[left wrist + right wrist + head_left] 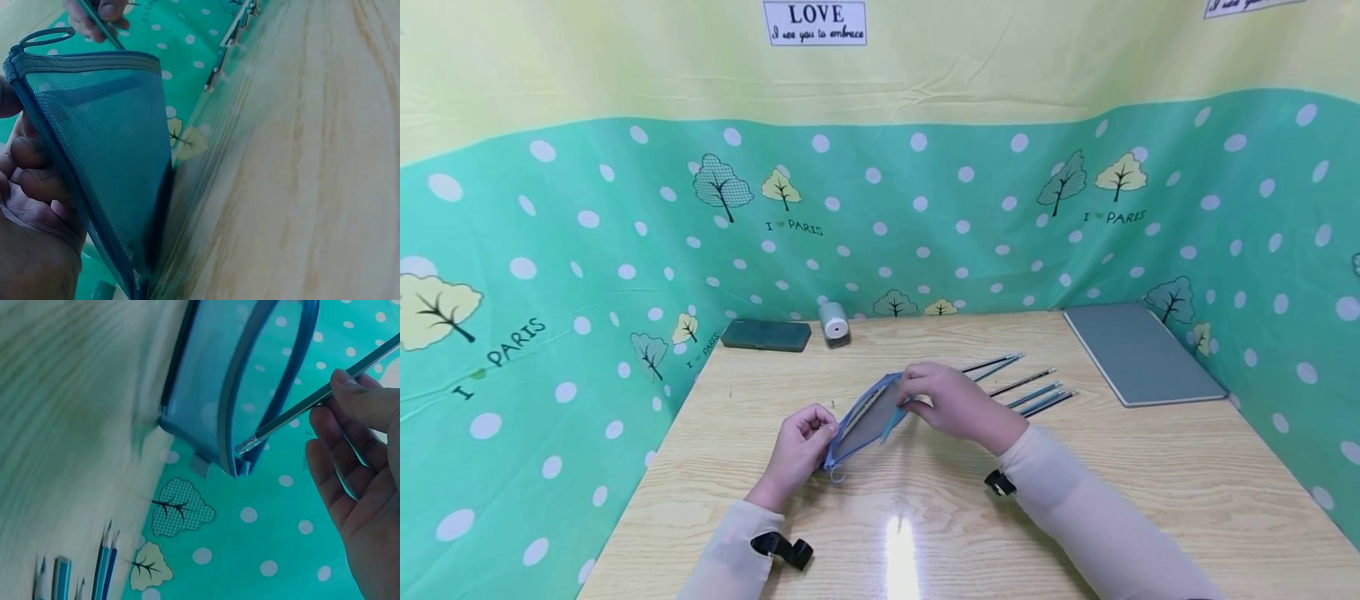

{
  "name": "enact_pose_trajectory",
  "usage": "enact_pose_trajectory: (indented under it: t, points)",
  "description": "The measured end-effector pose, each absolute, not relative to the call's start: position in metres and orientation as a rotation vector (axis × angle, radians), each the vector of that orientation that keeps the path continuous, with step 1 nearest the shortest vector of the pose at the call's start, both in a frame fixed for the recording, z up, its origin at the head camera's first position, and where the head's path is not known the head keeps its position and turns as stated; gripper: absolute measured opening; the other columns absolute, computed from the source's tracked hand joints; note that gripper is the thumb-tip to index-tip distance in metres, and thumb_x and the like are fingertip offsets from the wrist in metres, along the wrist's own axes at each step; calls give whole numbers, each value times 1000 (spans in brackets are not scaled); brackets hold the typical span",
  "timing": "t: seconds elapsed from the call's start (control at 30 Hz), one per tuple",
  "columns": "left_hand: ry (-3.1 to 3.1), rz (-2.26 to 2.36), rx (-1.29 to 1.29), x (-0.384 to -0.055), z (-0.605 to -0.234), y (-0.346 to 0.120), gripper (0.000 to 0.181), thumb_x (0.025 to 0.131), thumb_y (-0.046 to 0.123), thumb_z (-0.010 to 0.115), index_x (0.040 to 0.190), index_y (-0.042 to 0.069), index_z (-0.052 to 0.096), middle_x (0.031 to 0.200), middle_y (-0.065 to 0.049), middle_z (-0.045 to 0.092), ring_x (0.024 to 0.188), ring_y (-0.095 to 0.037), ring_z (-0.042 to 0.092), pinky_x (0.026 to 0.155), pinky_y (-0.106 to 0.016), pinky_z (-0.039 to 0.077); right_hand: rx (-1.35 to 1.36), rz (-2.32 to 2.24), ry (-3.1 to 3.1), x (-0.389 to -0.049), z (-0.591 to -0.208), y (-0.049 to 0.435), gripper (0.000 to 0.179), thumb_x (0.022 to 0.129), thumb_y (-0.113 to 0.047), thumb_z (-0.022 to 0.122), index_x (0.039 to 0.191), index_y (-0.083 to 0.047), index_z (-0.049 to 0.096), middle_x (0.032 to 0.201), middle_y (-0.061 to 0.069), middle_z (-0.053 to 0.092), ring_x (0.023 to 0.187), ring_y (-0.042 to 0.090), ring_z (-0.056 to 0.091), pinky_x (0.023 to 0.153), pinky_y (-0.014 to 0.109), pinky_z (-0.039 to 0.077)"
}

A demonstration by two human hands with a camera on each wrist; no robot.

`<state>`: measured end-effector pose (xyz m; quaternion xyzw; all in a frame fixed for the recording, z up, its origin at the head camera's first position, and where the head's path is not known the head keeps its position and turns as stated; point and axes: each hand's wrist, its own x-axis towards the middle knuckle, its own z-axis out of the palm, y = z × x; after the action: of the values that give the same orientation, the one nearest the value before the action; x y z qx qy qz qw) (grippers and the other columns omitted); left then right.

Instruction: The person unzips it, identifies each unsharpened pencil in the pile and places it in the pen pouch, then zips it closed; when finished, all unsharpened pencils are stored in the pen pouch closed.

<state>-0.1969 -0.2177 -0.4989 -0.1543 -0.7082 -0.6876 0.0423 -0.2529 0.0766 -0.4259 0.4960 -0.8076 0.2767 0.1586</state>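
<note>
A blue mesh zip pencil case [872, 427] stands unzipped over the middle of the table. My left hand [799, 450] pinches it at the near end, beside the zip pull ring; the mesh side [112, 137] fills much of the left wrist view. In my right hand [955, 402] a teal pencil [294, 412] is pinched between thumb and fingers. Its eraser end lies at the far end of the case's opening in the right wrist view, and the other end slants toward me. Something long and thin shows inside the case in the head view.
Several pencils [1022, 382] lie on the wooden table beyond my right hand. At the back left sit a dark green box [766, 335] and a grey-white cylinder with a hole [833, 322]. A flat grey board [1142, 354] lies at the right. Patterned cloth [925, 225] encloses the table.
</note>
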Motion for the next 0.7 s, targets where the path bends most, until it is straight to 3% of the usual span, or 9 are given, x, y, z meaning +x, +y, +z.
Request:
enact_pose_trajectory:
  t: [0.2,0.7]
  points:
    - [-2179,-2098,-474,-197,-500,-219,7,100,-3,60,95,-8,61,68,2,51,51,-5,43,46,-18,35,1420,765,-2358,-254,-432,69,18,89,-5,83,98,-19,78,98,-8,65,86,17,67,75,27,54]
    - [-2164,-2100,-490,-197,-499,-219,8,100,-3,61,94,-9,61,70,2,53,52,-4,44,48,-17,36,1415,558,-2410,-262,-446,50,17,86,-12,87,99,-23,82,94,-10,65,88,8,63,81,30,54]
